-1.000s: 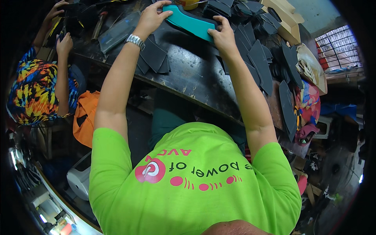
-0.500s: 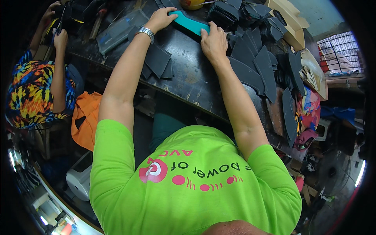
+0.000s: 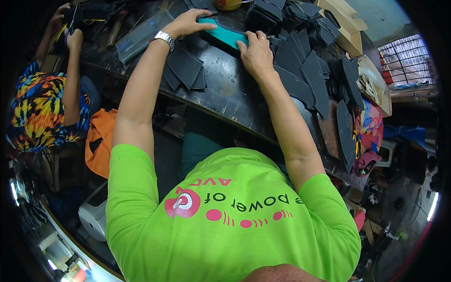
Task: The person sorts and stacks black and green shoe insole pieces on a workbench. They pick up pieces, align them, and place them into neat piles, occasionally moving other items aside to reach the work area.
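A curved piece (image 3: 224, 34) with a teal top and a thick black edge lies between my hands over the dark table; it may be a stack. My left hand (image 3: 188, 24) straddles its left end, thumb on the near side and fingers along the far side. My right hand (image 3: 257, 54) grips the right end, thumb against the near side and fingertips bent over the far corner. Just nearer me than my left wrist lie several flat black cut pieces (image 3: 185, 68), fanned out. More black curved pieces (image 3: 296, 70) lie beside my right hand.
A clear plastic tray (image 3: 143, 37) is on the left of the table (image 3: 225, 84). At the back stand a yellow container (image 3: 229, 3) and an open cardboard box (image 3: 345, 28). On the far left a co-worker's hands (image 3: 74, 40) work with scissors. Orange cloth (image 3: 100, 141) hangs below.
The teal-topped piece has shifted slightly left and nearer me, with both hands. My left hand has moved left, and its thumb now reaches further over the piece.
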The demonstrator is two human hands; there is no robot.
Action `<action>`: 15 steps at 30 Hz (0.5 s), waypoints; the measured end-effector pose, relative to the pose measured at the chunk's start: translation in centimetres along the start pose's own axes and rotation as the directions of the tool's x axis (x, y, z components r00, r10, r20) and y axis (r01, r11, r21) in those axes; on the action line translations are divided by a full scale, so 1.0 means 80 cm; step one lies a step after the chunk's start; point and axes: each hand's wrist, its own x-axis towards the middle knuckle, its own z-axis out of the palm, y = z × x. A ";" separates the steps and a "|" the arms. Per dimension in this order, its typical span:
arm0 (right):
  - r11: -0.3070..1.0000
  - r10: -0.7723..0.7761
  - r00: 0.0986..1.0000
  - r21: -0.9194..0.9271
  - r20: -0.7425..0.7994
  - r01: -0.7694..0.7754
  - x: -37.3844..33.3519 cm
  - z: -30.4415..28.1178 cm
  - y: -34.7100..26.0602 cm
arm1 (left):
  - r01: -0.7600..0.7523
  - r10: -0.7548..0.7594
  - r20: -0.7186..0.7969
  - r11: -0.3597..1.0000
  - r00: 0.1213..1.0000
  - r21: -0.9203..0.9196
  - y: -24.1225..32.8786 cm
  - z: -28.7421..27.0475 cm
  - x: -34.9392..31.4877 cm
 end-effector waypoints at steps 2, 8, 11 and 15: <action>0.996 -0.049 0.998 -0.074 -0.044 0.046 -0.003 -0.004 -0.006 | -0.181 0.187 -0.031 0.973 0.982 0.144 0.017 -0.008 -0.004; 0.960 -0.261 0.965 -0.101 0.026 0.262 0.003 -0.006 -0.014 | -0.307 0.177 0.280 0.787 0.943 0.535 0.065 -0.012 0.000; 0.957 -0.263 0.955 -0.090 0.138 0.277 0.015 0.002 -0.004 | -0.237 0.061 0.327 0.814 0.943 0.531 0.062 -0.001 0.019; 0.954 -0.297 0.953 -0.008 0.065 0.298 0.015 0.017 0.013 | -0.295 0.116 0.388 0.848 0.914 0.440 0.042 -0.003 0.028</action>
